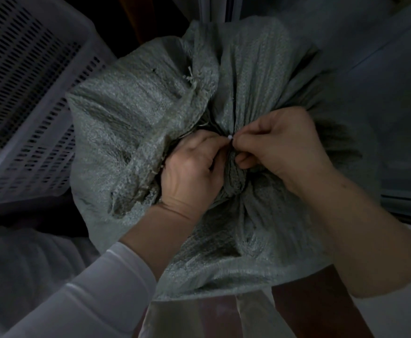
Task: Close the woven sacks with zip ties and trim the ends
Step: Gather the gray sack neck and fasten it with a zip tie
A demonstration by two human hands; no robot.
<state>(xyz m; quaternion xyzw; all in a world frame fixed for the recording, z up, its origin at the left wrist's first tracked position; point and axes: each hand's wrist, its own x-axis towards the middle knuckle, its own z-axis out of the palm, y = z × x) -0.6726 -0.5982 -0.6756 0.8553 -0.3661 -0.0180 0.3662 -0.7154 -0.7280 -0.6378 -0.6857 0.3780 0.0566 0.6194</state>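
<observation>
Two hands are seen at the centre, brought together fingertip to fingertip. The right hand (277,147) is closed narrow, its thumb and forefinger pinched on a small white bit of the zip tie (230,137). Only that one white bit is shown; the rest of the tie is hidden in the folds. The left hand (194,164) is curled round the bunched neck of the woven sack (138,123), its thumb pressed up against the same white bit. Whether the tie itself is also gripped by the left hand cannot be told.

One sack is counted, grey-green and coarse. Its mouth is gathered tight between the hands, with loose cloth fanned out to the left and the far side and frayed threads shown at the edge. The bulk of it is spread out near and to the right, under both arms.

One white sleeve (102,289) is worn on the left arm, while the right forearm (345,228) is left bare. One pale slotted plastic crate (28,93) is tilted at the far left, just beside the sack.
</observation>
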